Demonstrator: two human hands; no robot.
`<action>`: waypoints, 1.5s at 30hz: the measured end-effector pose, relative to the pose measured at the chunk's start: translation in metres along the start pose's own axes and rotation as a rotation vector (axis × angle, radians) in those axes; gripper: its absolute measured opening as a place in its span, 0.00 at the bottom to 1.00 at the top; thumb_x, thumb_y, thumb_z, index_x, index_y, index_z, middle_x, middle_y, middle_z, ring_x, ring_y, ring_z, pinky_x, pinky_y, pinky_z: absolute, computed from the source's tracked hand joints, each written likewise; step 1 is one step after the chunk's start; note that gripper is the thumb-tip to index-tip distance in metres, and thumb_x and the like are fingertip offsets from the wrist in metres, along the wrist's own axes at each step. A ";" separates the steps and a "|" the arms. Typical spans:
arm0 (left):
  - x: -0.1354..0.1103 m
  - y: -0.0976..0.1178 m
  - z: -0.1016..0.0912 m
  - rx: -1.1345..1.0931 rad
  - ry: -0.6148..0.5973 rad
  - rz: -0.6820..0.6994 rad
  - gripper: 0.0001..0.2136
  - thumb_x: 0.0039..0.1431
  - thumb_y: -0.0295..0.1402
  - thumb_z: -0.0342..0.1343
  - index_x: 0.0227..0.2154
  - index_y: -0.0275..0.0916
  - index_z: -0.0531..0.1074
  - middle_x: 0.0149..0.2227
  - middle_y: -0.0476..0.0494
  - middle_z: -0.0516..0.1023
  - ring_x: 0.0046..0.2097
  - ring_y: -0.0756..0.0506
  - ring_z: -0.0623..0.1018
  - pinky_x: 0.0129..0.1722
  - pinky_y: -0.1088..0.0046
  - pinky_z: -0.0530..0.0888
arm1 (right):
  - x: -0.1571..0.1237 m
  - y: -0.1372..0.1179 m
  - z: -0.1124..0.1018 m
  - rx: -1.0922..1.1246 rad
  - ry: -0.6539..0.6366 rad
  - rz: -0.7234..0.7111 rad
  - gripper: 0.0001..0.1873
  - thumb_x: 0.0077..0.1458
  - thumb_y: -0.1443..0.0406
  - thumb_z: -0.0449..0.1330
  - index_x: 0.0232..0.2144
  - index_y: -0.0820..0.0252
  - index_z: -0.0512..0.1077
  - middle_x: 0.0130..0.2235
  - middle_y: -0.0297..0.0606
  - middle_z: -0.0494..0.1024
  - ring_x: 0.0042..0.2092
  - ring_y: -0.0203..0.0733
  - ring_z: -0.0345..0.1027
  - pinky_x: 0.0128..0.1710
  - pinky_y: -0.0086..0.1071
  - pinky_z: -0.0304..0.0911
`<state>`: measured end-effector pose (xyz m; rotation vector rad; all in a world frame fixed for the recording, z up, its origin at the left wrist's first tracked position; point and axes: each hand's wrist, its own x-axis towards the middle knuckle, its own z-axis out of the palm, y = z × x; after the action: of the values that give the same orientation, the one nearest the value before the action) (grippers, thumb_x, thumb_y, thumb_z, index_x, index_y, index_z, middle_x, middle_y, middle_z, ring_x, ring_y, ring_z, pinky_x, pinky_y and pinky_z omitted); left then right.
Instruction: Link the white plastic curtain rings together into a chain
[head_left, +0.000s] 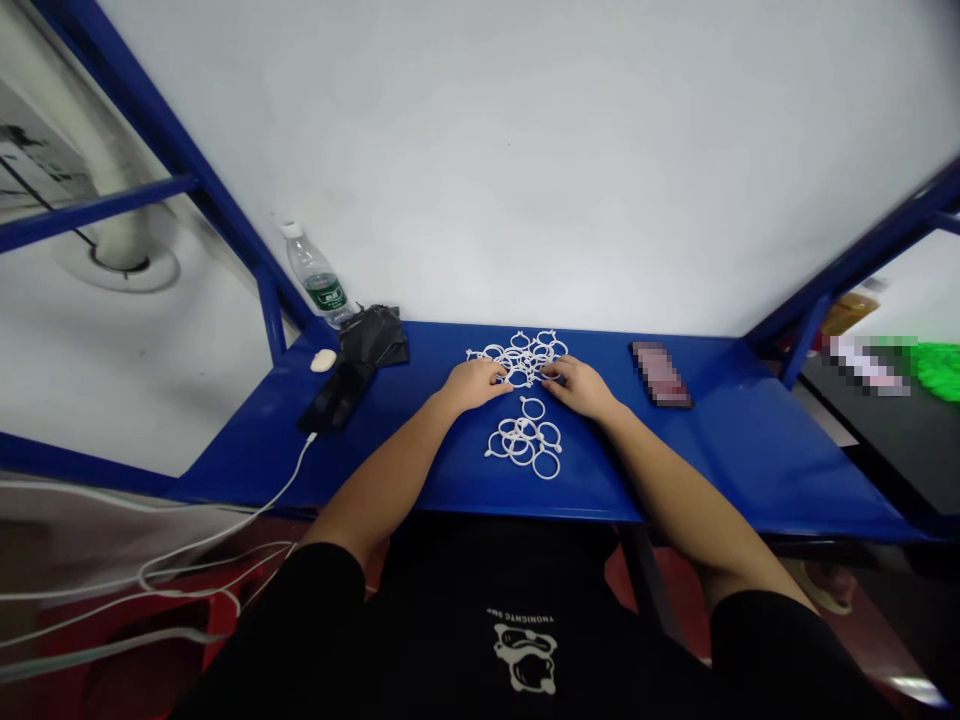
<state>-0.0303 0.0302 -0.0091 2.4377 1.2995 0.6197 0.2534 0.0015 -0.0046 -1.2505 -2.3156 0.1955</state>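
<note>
On the blue table lies a pile of white curtain rings, thin hoops that each seem to have a small knob or eyelet. My left hand rests at the pile's left edge, thumb and fingers apart and touching the nearest rings. From the right side, my right hand reaches to the same pile with its fingers spread against the rings. Neither hand visibly grips a single ring, though some fingertips are partly hidden. Closer to me, between my forearms, is a smaller cluster of white rings, several of them overlapping.
A phone lies right on the blue table. Left are a black phone with a white cable, a crumpled black bag, a pale small case and a plastic bottle. Blue frame bars rise both sides.
</note>
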 end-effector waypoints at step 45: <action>-0.018 0.051 -0.006 -0.185 0.380 0.432 0.08 0.69 0.31 0.56 0.32 0.39 0.75 0.30 0.47 0.79 0.31 0.50 0.77 0.33 0.73 0.72 | -0.003 -0.042 -0.006 0.636 0.180 0.127 0.19 0.62 0.47 0.68 0.36 0.56 0.80 0.28 0.35 0.81 0.29 0.41 0.73 0.30 0.34 0.68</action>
<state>-0.0064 -0.0120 0.0152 2.5336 0.7748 1.3049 0.2265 -0.0255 0.0142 -1.0269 -1.8038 0.7620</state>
